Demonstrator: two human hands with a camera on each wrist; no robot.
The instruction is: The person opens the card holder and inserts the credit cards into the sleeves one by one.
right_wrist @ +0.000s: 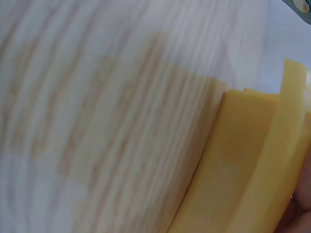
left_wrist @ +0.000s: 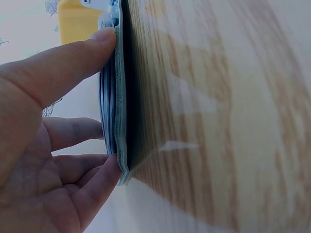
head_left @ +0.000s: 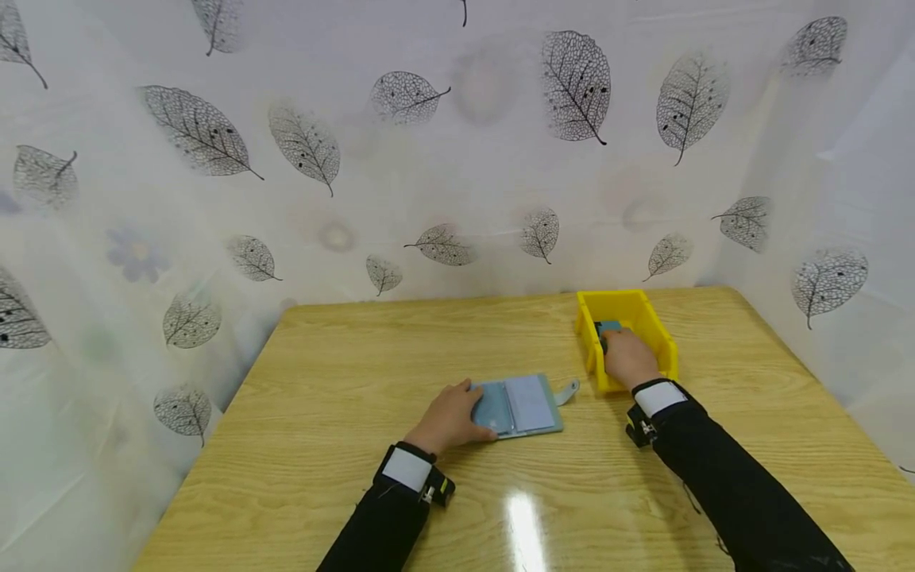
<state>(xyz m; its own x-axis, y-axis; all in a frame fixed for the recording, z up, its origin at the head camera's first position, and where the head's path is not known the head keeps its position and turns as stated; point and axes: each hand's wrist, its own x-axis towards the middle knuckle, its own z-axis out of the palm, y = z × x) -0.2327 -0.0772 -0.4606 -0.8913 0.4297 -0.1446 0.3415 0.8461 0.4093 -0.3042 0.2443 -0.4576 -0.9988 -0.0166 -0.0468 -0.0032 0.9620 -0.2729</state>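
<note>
A small light-blue card holder (head_left: 493, 409) lies spread flat on the table, a white page on its right half and a snap strap (head_left: 568, 392) sticking out to the right. My left hand (head_left: 449, 417) grips its left end, thumb on the near edge and fingers toward the far edge; the left wrist view shows its layered sleeves (left_wrist: 108, 107) edge-on. My right hand (head_left: 631, 359) reaches into a yellow bin (head_left: 661, 338) and holds a flat blue-and-dark thing (head_left: 610, 326) by the bin's left wall. Most of those fingers are hidden.
The wooden table (head_left: 372, 349) carries the card holder and the bin, which stands toward the back right. Behind and at both sides hangs a pale curtain (head_left: 486, 183) printed with leaves. Each wrist wears a strapped camera.
</note>
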